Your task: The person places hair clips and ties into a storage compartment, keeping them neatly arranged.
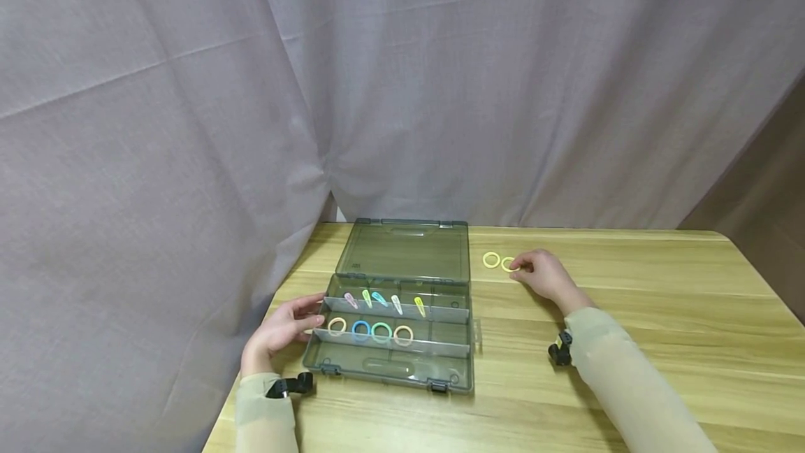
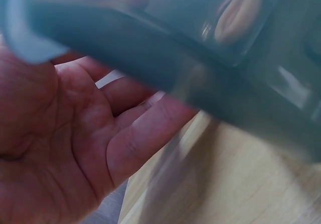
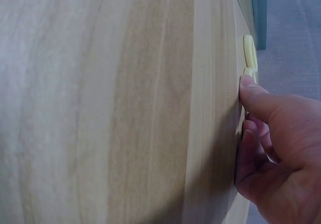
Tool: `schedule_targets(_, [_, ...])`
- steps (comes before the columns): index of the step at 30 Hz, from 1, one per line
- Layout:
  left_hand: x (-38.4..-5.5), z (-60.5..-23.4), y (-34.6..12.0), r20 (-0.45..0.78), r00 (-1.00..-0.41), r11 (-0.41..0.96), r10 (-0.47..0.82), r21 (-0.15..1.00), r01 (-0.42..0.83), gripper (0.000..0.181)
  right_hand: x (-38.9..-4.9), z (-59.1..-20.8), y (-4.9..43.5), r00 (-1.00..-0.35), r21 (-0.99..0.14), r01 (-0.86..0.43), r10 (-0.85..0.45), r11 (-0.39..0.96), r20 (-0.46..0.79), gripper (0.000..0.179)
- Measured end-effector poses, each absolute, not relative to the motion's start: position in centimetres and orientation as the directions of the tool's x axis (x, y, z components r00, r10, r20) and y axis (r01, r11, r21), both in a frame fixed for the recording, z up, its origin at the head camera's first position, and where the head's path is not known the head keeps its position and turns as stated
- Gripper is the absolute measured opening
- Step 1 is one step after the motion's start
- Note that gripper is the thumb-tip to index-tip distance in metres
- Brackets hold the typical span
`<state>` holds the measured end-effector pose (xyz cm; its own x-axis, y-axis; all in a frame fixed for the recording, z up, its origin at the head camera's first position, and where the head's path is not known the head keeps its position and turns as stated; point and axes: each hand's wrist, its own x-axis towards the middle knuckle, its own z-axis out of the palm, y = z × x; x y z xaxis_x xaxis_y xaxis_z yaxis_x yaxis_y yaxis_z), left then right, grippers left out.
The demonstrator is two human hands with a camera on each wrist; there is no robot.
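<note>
A translucent grey-green compartment box [image 1: 402,369] stands with its lid laid back. My left hand [image 1: 283,327] holds its left side, the thumb over the rim and the fingers along the outside wall. In the left wrist view my left hand [image 2: 75,133] touches the blurred box wall [image 2: 150,48]. Over at the right, my right hand [image 1: 547,275] pinches a yellow ring-shaped hair tie [image 1: 506,264] at the table's far side. A second yellow hair tie [image 1: 491,260] lies just left of it. In the right wrist view, thumb and forefinger of my right hand [image 3: 281,138] meet at the ring [image 3: 248,72].
Several coloured snap hair clips [image 1: 379,298] lean along the box's back divider. An orange-yellow ring [image 1: 337,326], a blue ring [image 1: 361,331], a green ring [image 1: 381,332] and a peach ring [image 1: 403,335] stand in the middle row. A grey curtain [image 1: 440,89] hangs behind the wooden table [image 1: 522,390].
</note>
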<state>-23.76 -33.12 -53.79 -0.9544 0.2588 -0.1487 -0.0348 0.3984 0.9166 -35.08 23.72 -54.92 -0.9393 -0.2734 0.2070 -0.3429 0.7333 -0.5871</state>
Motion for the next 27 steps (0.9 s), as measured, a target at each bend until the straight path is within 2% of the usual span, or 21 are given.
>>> schedule_targets(20, [-23.48, -53.00, -32.62, -0.151, -0.958, 0.417, 0.242, 0.908, -0.038, 0.062, -35.07, -54.88, 23.56, -0.948, -0.594, -0.318, -0.248, 0.739, 0.198, 0.009])
schedule_targets(27, [-23.66, -53.32, -32.71, -0.159, -0.953, 0.406, 0.259, 0.913, -0.042, 0.063, -34.87, -55.05, 23.49, -0.943, -0.581, -0.332, -0.242, 0.743, 0.229, 0.008])
